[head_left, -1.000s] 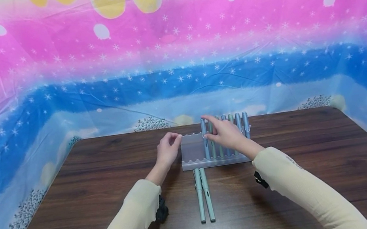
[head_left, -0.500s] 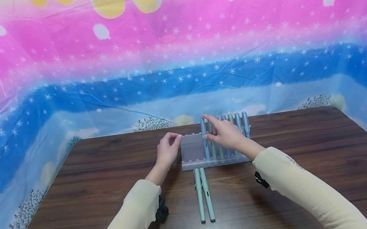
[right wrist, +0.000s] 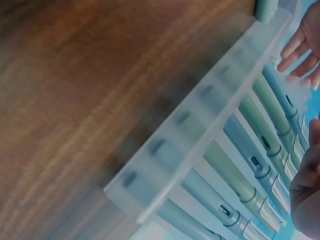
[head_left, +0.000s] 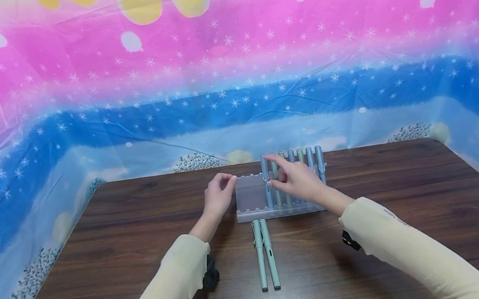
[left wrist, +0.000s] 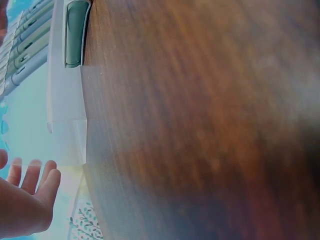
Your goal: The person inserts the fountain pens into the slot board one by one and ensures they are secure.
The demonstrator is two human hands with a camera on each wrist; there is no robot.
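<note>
Frosted plastic rack [head_left: 252,197] stands near the tabletop's far edge. The right hand [head_left: 297,180] pinches its leftmost pen [head_left: 265,179], seating it; the left hand [head_left: 218,194] steadies the rack's corner with curled fingers. Next comes a loose pen [head_left: 260,253], calling for a clean lift.

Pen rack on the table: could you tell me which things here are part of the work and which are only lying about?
In hand:
- pen rack
- standing pens
- right hand at those pens
- left hand at the rack's left end

Lying about:
- two loose pens on the table
- patterned backdrop
</note>
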